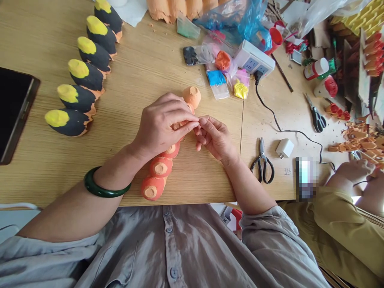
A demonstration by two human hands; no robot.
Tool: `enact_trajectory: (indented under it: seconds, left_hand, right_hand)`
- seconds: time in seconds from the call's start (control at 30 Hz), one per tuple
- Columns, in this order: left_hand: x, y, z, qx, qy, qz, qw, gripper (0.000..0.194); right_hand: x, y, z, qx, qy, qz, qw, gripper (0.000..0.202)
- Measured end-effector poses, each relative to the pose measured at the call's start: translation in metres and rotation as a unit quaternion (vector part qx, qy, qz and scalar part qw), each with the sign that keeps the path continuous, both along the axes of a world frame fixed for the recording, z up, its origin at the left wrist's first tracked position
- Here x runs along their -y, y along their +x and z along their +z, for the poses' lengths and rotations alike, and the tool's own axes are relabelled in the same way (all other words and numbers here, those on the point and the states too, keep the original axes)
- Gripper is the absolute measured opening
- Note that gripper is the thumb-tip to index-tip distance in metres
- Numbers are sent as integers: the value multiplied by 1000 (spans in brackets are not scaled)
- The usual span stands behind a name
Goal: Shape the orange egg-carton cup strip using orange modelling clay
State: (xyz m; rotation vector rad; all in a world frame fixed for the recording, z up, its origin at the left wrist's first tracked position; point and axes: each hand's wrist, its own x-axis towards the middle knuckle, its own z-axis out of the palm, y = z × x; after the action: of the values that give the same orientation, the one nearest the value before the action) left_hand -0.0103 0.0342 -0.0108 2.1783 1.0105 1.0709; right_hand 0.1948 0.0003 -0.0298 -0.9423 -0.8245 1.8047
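Both my hands meet over a strip of egg carton (160, 167) whose cups are mostly coated in red-orange, with a bare peach cup (192, 97) at its far end. My left hand (166, 122) arches across the strip, its thumb and fingertips pinched together. Against those tips, my right hand (216, 136) also pinches, its other fingers curled. Whatever lies between the fingertips is too small to make out. The middle cups are partly hidden under my left hand. Left of the strip stands a row of black cups with yellow tops (79, 89).
Small bags of coloured clay (216, 82) lie beside a white power strip (254, 60). Black-handled scissors (263, 162), a white charger (285, 148) and a cable are to the right. A dark tablet (18, 112) lies far left. Another person's hands (357, 172) are at the right edge.
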Motion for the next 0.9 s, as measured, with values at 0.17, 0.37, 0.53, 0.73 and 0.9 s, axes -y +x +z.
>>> enact_trajectory:
  seconds: [0.17,0.37,0.53,0.73,0.9]
  left_hand:
    - [1,1,-3,9,25,9,1000,20]
    - [1,2,-2,-18,-1,9,1000,21]
    - [3,2,5,-37,-35,6,999,29]
    - [2,3,3,-35,-46,30,998,29]
    - [3,3,1,-40,-59,20,997,26]
  right_hand:
    - [0,2,0,-13,2,1,1000,59]
    - [0,0,0,17,5,-8,1000,64]
    - [1,-4,3,43,21,-22,999,68]
    - [3,-6,7,83,10,-27,996,67]
    - [3,-5,6,80,9,-34,996,66]
